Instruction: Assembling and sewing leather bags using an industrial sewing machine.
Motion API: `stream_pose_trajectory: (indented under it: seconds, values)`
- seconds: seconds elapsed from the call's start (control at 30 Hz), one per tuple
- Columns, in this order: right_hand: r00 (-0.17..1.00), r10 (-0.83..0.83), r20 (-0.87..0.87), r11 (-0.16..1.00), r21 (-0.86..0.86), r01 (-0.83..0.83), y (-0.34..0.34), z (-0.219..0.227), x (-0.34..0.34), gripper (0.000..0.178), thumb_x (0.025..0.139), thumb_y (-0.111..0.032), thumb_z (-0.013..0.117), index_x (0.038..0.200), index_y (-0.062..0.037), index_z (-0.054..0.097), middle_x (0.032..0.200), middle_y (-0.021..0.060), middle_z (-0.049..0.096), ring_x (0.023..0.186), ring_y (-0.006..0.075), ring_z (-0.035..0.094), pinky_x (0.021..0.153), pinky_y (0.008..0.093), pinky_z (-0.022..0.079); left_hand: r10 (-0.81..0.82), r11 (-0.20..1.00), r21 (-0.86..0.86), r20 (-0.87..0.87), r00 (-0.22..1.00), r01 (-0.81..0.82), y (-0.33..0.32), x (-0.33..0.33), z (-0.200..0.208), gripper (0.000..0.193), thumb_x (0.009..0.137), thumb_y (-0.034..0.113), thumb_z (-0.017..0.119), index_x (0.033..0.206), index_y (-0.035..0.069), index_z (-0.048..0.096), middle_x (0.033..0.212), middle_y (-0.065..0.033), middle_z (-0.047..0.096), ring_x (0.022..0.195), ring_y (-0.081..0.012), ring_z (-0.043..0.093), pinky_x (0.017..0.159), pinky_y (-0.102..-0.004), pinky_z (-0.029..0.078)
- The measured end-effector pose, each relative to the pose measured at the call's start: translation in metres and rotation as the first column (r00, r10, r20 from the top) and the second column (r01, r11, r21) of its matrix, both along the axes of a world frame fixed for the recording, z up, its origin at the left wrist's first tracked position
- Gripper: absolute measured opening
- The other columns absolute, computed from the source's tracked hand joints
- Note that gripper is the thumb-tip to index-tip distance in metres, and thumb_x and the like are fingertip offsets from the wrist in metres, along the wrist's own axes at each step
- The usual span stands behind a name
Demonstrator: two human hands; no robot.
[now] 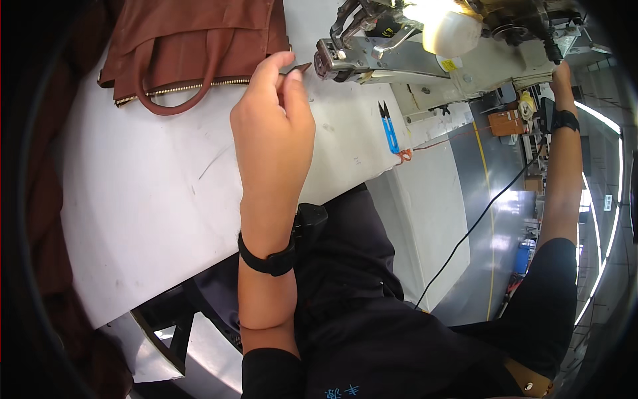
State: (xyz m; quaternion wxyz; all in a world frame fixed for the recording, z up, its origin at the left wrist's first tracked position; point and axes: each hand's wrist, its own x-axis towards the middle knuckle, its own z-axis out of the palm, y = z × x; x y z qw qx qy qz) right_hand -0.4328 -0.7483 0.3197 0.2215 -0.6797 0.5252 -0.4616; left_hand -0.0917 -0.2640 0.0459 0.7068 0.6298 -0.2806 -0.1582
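Observation:
My left hand is raised over the white table, its thumb and fingers closed in a pinch. Between them sticks out a small pointed brown leather piece, close to the tip of the sewing machine's narrow arm. Behind that hand lies a brown handbag with two looped handles and a gold-toothed zip along its near edge. My right hand reaches up to the far right end of the sewing machine, by a black fitting; its fingers are mostly hidden there.
Blue-handled thread snips lie near the table's right edge, beside an orange cord loop. Brown material hangs along the left. A black cable runs across the right side. Cardboard boxes stand beyond the machine.

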Motion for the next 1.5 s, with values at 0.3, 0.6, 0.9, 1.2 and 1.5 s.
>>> stream_pose_trajectory:
  seconds: [0.3, 0.6, 0.9, 1.2, 1.5]
  values:
    - [0.998, -0.016, 0.056, 0.999, 0.037, 0.014, -0.012, 0.001, -0.003, 0.050, 0.092, -0.040, 0.067, 0.117, 0.0030, 0.065, 0.105, 0.0116, 0.070, 0.090, 0.0213, 0.069, 0.077, 0.0334, 0.054, -0.328, 0.944, -0.205, -0.462, 0.824, 0.260, -0.006, 0.000, -0.005, 0.030, 0.103, 0.018, 0.052, 0.119, -0.006, 0.060, 0.089, -0.0088, 0.067, 0.065, -0.0117, 0.064, 0.054, -0.0254, 0.054]
    - [1.000, -0.016, 0.019, 1.000, 0.017, 0.015, -0.030, 0.003, -0.017, 0.054, 0.090, -0.042, 0.070, 0.118, 0.0029, 0.065, 0.107, 0.0127, 0.070, 0.093, 0.0236, 0.069, 0.079, 0.0349, 0.054, -0.455, 0.873, -0.463, -0.657, 0.601, 0.154, -0.014, -0.001, -0.014, 0.025, 0.103, 0.019, 0.056, 0.116, -0.002, 0.059, 0.101, -0.0075, 0.064, 0.080, -0.0127, 0.063, 0.061, -0.0273, 0.054]
    - [0.999, 0.008, 0.033, 1.000, 0.030, -0.009, -0.044, 0.005, -0.024, 0.053, 0.092, -0.042, 0.068, 0.119, 0.0040, 0.064, 0.110, 0.0126, 0.069, 0.095, 0.0235, 0.069, 0.081, 0.0350, 0.054, -0.455, 0.875, -0.473, -0.735, 0.503, 0.101, -0.022, -0.003, -0.017, 0.018, 0.102, 0.013, 0.058, 0.115, 0.001, 0.060, 0.099, -0.0028, 0.063, 0.085, -0.0107, 0.057, 0.068, -0.0262, 0.047]
    - [0.998, -0.006, 0.059, 1.000, -0.005, 0.007, -0.021, -0.003, -0.006, 0.048, 0.094, -0.038, 0.067, 0.122, 0.0013, 0.065, 0.112, 0.0107, 0.069, 0.099, 0.0220, 0.068, 0.084, 0.0339, 0.053, -0.524, 0.840, -0.536, -0.769, 0.365, 0.076, -0.029, 0.007, -0.024, 0.018, 0.101, 0.011, 0.060, 0.117, 0.003, 0.061, 0.098, -0.0014, 0.063, 0.083, -0.0109, 0.057, 0.066, -0.0249, 0.046]
    - [0.998, 0.024, 0.066, 1.000, -0.009, -0.024, 0.002, -0.007, 0.009, 0.040, 0.092, -0.037, 0.067, 0.115, -0.0045, 0.068, 0.100, 0.0091, 0.070, 0.085, 0.0219, 0.068, 0.075, 0.0348, 0.052, -0.654, 0.756, -0.652, -0.747, 0.122, 0.059, -0.035, 0.012, -0.027, 0.015, 0.101, 0.018, 0.065, 0.109, 0.005, 0.063, 0.097, -0.0021, 0.061, 0.080, -0.0130, 0.053, 0.061, -0.0237, 0.044]
